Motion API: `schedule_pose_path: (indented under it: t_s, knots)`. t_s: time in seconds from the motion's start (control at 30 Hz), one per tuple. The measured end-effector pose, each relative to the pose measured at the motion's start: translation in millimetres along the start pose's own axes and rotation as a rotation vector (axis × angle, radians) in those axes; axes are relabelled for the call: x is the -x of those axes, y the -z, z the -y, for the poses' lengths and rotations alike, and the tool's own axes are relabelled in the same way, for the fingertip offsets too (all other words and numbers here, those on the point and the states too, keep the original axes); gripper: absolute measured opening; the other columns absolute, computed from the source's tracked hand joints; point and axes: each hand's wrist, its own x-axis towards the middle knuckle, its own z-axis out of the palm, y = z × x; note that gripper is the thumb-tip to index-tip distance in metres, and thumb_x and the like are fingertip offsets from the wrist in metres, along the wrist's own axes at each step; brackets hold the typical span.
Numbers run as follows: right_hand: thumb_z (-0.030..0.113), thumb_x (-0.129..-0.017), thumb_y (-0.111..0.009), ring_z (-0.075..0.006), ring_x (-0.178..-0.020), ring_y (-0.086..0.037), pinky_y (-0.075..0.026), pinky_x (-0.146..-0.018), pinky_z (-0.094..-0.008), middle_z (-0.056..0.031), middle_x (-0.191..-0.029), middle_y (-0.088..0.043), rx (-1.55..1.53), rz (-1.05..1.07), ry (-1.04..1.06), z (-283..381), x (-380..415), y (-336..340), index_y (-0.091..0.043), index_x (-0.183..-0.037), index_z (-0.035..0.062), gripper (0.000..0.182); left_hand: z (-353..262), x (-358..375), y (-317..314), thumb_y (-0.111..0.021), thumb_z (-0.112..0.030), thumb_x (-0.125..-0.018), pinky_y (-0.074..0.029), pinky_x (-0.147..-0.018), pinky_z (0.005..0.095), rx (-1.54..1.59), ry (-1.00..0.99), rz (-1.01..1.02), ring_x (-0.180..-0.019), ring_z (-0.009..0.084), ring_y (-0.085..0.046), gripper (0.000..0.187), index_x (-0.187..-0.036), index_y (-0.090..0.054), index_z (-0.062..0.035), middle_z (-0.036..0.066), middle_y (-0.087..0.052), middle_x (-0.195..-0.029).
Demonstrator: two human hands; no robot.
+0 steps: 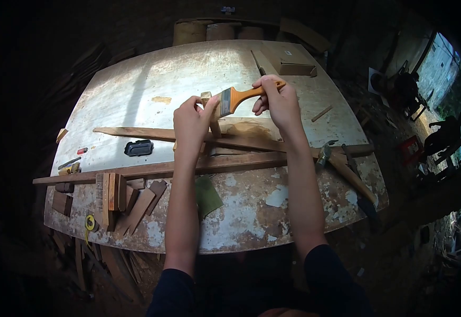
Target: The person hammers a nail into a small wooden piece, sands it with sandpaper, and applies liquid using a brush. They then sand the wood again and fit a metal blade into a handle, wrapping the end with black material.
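My right hand [279,100] is closed around the orange handle of a flat paintbrush [241,96], whose bristle end points left. Gripped in my left hand [191,119] is a small wooden piece [215,128], held upright above the table; its pale top shows beside my thumb. The bristles lie against or very near this piece, partly hidden by my left fingers. Under both hands run long wooden strips [241,162], lying across the worn table [162,68]. Just beyond my right hand lies a thin tool with a dark handle [261,70].
A hammer [346,174] lies at the right. A black tray [138,148], a green cloth [207,196], wood blocks [112,191] and a tape measure [90,222] are at the left and front. A cardboard box [293,61] sits at the far right. Two people are in the right background.
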Motion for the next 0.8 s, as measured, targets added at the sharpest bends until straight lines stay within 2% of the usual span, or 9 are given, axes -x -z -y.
schedule_pose_path:
  t_s: [0.07, 0.2, 0.23, 0.33, 0.4, 0.43, 0.57, 0.67, 0.8]
  knots:
    - [0.023, -0.111, -0.055, -0.0139, -0.06, -0.071, -0.057, -0.055, -0.0259, -0.0066, -0.077, -0.067, 0.199, 0.166, -0.116, -6.3, 0.9, 3.6, -0.071, -0.102, -0.0017, 0.031, 0.0, 0.9, -0.8, -0.08, -0.057, -0.095, -0.05, -0.056, 0.0345, 0.004, 0.003, -0.007, -0.055, 0.0169, -0.065, 0.059, -0.08, -0.069, -0.0003, 0.007, -0.063, -0.059]
    - [0.022, -0.109, -0.056, -0.012, -0.058, -0.069, -0.055, -0.054, -0.0251, -0.0071, -0.08, -0.068, -0.06, -0.013, 0.08, 12.4, 1.0, 8.6, -0.071, -0.099, -0.0007, 0.029, -8.9, 3.9, 3.4, -0.082, -0.059, -0.091, -0.049, -0.057, 0.0392, -0.072, -0.002, -0.044, -0.054, 0.0207, -0.062, 0.066, -0.071, -0.058, -0.0014, 0.008, -0.06, -0.058]
    - [0.023, -0.108, -0.057, -0.0116, -0.058, -0.068, -0.055, -0.054, -0.0254, -0.0071, -0.08, -0.068, -0.074, -0.029, 0.108, 7.5, -0.8, 9.0, -0.071, -0.098, -0.001, 0.03, -12.3, 3.0, 6.0, -0.082, -0.06, -0.091, -0.05, -0.058, 0.0406, -0.111, 0.013, -0.05, -0.055, 0.0241, -0.062, 0.066, -0.071, -0.059, -0.0014, 0.01, -0.06, -0.058]
    - [0.025, -0.11, -0.056, -0.0113, -0.057, -0.067, -0.055, -0.054, -0.0255, -0.0064, -0.077, -0.067, 0.069, 0.116, -0.091, -4.9, -0.6, 6.0, -0.071, -0.099, -0.001, 0.032, -17.7, 6.4, 8.0, -0.08, -0.062, -0.089, -0.052, -0.06, 0.0444, -0.214, 0.058, -0.036, -0.056, 0.0326, -0.063, 0.067, -0.07, -0.061, -0.0014, 0.015, -0.062, -0.06]
    - [0.025, -0.11, -0.057, -0.0113, -0.057, -0.067, -0.054, -0.054, -0.0258, -0.0059, -0.077, -0.067, 0.093, 0.087, -0.052, -6.2, -2.7, 5.4, -0.072, -0.099, -0.0009, 0.031, -16.8, 3.0, 10.8, -0.079, -0.064, -0.089, -0.054, -0.061, 0.0465, -0.248, 0.09, -0.03, -0.058, 0.0358, -0.065, 0.068, -0.07, -0.062, -0.001, 0.016, -0.064, -0.061]
    - [0.025, -0.109, -0.058, -0.0113, -0.057, -0.067, -0.054, -0.054, -0.0258, -0.0059, -0.077, -0.067, 0.064, 0.05, -0.012, 1.0, -1.4, 4.3, -0.072, -0.1, -0.0009, 0.031, -17.6, 3.2, 13.8, -0.079, -0.063, -0.09, -0.057, -0.065, 0.0469, -0.272, 0.101, 0.007, -0.064, 0.0376, -0.071, 0.065, -0.073, -0.068, -0.0007, 0.018, -0.069, -0.065]
    - [0.025, -0.109, -0.058, -0.0113, -0.058, -0.068, -0.054, -0.055, -0.0258, -0.0062, -0.078, -0.068, 0.012, 0.035, 0.02, 1.0, 1.1, -0.1, -0.072, -0.1, -0.0013, 0.031, -21.5, 6.3, 14.4, -0.079, -0.066, -0.09, -0.058, -0.066, 0.0464, -0.301, 0.07, 0.019, -0.067, 0.0377, -0.074, 0.066, -0.079, -0.075, -0.0008, 0.018, -0.072, -0.068]
    - [0.025, -0.111, -0.057, -0.0113, -0.058, -0.067, -0.054, -0.055, -0.0255, -0.0066, -0.078, -0.068, 0.242, 0.149, -0.108, -2.8, 3.5, -1.6, -0.072, -0.101, -0.0016, 0.032, -29.7, 6.1, 18.8, -0.078, -0.07, -0.089, -0.059, -0.067, 0.0454, -0.316, 0.072, 0.053, -0.068, 0.036, -0.074, 0.069, -0.08, -0.077, -0.0011, 0.017, -0.072, -0.068]
    - [0.026, -0.11, -0.056, -0.0117, -0.059, -0.069, -0.056, -0.056, -0.0261, -0.0065, -0.08, -0.069, -0.005, 0.058, 0.021, 7.4, 2.9, 2.3, -0.072, -0.099, -0.0011, 0.033, -36.3, 10.3, 22.8, -0.077, -0.072, -0.089, -0.057, -0.065, 0.0448, -0.324, 0.089, 0.095, -0.064, 0.0324, -0.072, 0.072, -0.075, -0.078, -0.0013, 0.014, -0.071, -0.065]
